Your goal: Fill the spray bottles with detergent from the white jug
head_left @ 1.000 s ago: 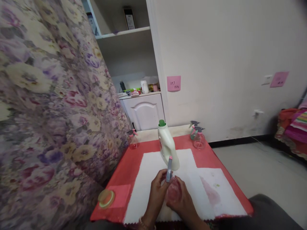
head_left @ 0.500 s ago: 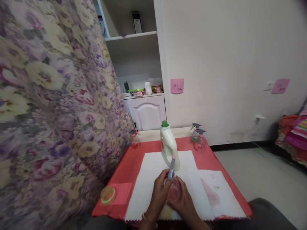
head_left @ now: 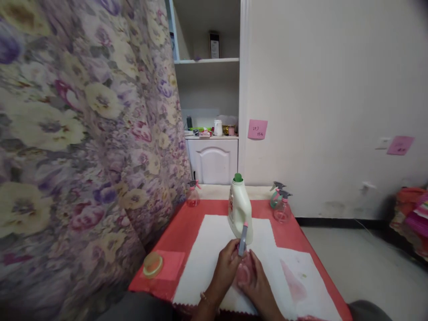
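Note:
Both hands are closed around a clear pink spray bottle (head_left: 245, 273) with a grey trigger head tipped by a pink nozzle. My left hand (head_left: 226, 264) grips it near the neck, just below the head. Around the round body wraps my right hand (head_left: 258, 284). Just beyond the nozzle a pale green jug (head_left: 241, 209) with a green cap stands upright on the white cloth (head_left: 207, 254). Whether the spray head sits fully on the bottle cannot be made out under the fingers.
On the red tabletop (head_left: 167, 243), a spray bottle (head_left: 193, 196) stands at the far left and two more, one pink (head_left: 281, 209) and one green (head_left: 275, 196), at the far right. A round yellowish container (head_left: 153, 265) sits at the near left. A floral curtain (head_left: 100, 156) hangs along the left.
The camera view has shifted, so the scene sits lower and farther right. Both hands still hold the spray bottle in nearly the same grip.

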Tool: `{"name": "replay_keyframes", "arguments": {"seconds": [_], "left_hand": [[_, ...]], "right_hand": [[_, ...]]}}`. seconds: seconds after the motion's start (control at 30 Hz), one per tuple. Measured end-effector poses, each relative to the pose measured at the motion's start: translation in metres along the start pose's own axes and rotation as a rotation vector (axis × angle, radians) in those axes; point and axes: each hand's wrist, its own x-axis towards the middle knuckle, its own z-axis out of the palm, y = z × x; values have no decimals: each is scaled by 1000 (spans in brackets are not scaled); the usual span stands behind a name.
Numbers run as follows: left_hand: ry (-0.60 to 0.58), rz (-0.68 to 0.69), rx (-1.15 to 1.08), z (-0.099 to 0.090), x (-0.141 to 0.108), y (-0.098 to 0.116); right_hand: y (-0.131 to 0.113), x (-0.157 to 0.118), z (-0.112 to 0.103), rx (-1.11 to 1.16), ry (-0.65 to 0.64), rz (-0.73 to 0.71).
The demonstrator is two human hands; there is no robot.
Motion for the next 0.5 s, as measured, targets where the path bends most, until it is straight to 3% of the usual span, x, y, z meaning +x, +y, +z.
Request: {"name": "replay_keyframes", "arguments": {"seconds": [0.13,0.27,0.37,0.5], "left_hand": [[-4,41,19,1,-4,0],[-33,124,81,1,-5,-4],[-44,150,120,0,-8,-10],[-30,59,100,-1,-11,-20]], "right_hand": [[-42,13,-27,-124,-15,-48],[-88,36,-31,-121,-100,-97],[-97,49,-22,-113,-140,-113],[-91,56,-19,-127,-184,-115]]}}
